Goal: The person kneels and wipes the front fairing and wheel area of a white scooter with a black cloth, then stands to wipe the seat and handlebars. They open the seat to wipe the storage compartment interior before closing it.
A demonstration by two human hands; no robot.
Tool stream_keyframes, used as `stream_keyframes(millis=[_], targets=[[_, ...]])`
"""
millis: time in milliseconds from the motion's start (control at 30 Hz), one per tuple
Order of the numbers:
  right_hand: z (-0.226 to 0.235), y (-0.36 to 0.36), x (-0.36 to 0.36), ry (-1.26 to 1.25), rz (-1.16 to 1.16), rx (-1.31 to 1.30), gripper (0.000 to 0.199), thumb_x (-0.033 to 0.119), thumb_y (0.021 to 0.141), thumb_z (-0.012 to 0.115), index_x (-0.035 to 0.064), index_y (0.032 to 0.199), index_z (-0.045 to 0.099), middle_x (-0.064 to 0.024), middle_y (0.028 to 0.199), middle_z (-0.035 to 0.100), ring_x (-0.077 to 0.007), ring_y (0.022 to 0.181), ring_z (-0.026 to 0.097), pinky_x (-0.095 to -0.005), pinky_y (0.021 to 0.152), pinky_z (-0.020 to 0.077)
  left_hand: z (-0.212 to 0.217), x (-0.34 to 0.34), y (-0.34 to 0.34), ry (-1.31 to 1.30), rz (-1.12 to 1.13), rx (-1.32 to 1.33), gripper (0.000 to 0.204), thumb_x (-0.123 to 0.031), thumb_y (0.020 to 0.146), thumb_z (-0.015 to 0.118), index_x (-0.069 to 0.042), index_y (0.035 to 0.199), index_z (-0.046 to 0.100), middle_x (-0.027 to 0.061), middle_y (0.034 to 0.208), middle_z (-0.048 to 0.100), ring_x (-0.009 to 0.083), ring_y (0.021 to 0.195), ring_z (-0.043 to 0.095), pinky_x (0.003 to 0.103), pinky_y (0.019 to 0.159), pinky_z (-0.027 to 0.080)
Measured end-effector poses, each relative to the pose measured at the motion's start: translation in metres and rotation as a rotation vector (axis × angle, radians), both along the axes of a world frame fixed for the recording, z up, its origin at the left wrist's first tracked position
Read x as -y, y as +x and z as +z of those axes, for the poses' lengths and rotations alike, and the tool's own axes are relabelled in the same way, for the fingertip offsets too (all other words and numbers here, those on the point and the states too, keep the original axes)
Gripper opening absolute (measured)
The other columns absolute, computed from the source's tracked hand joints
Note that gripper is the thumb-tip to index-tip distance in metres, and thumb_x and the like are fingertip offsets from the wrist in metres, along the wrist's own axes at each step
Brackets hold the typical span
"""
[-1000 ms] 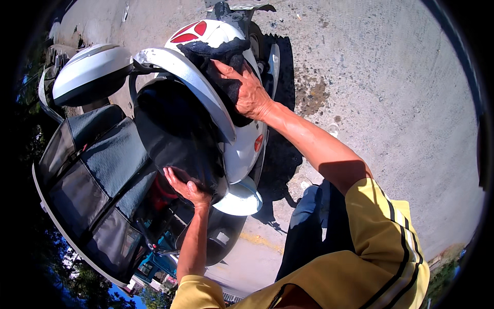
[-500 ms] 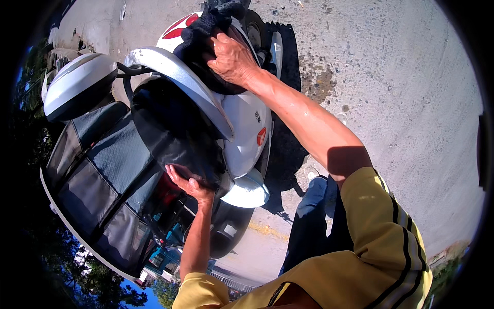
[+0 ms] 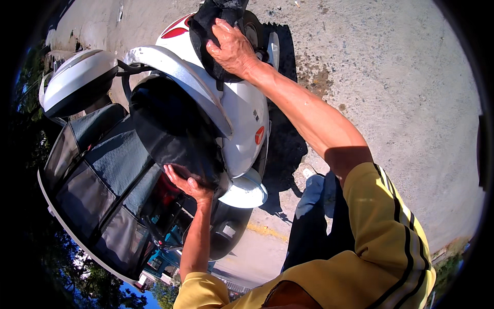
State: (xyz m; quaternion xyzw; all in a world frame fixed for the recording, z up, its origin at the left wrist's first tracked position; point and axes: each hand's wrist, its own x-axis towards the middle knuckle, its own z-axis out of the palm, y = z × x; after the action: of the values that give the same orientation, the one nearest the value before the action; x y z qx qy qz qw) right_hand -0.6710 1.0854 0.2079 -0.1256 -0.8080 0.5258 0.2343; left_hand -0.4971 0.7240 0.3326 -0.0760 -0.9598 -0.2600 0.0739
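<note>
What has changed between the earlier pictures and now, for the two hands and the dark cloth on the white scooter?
The right hand slid the dark cloth across the white scooter body, away from the person and toward the scooter's far end. The left hand stayed under the raised black seat.

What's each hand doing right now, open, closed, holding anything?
Left hand: open, palm propping up the scooter's raised seat.
Right hand: fingers spread, pressing a dark cloth onto the white scooter body.

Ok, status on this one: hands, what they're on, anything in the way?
Right hand pressing a black cloth onto the white scooter body. Left hand propping the raised seat's black underside. Nothing blocking either hand.
</note>
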Motion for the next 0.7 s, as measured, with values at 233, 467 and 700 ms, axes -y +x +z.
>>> stream_keyframes(millis=[233, 467, 700], targets=[[0.013, 0.009, 0.005, 0.056, 0.073, 0.043, 0.033, 0.027, 0.091, 0.066, 0.0069, 0.117, 0.071, -0.0190, 0.122, 0.068, -0.0414, 0.121, 0.062, -0.0561, 0.115, 0.0394, 0.001, 0.008, -0.005, -0.084, -0.046, -0.008, 0.093, -0.069, 0.104, 0.041, 0.001, 0.164, 0.028, 0.0200, 0.172, 0.017, 0.0349, 0.159, 0.023, 0.052, 0.125, 0.031], [0.008, -0.006, 0.009, 0.203, 0.082, -0.144, 0.035, 0.024, 0.099, 0.061, -0.0066, 0.116, 0.067, -0.0171, 0.136, 0.062, -0.0319, 0.132, 0.057, -0.0551, 0.111, 0.0448, -0.005, -0.005, -0.002, 0.113, -0.007, -0.006, 0.092, -0.068, 0.103, 0.043, -0.002, 0.165, 0.027, 0.0178, 0.172, 0.016, 0.0331, 0.160, 0.020, 0.053, 0.126, 0.030], [0.013, -0.012, -0.006, 0.137, 0.070, -0.055, 0.035, 0.029, 0.098, 0.065, 0.0051, 0.122, 0.072, -0.0087, 0.150, 0.058, -0.0351, 0.111, 0.068, -0.0506, 0.113, 0.0436, -0.003, 0.007, -0.007, -0.024, -0.044, -0.013, 0.090, -0.065, 0.104, 0.041, 0.001, 0.163, 0.029, 0.0198, 0.171, 0.021, 0.0348, 0.160, 0.020, 0.053, 0.129, 0.021]])
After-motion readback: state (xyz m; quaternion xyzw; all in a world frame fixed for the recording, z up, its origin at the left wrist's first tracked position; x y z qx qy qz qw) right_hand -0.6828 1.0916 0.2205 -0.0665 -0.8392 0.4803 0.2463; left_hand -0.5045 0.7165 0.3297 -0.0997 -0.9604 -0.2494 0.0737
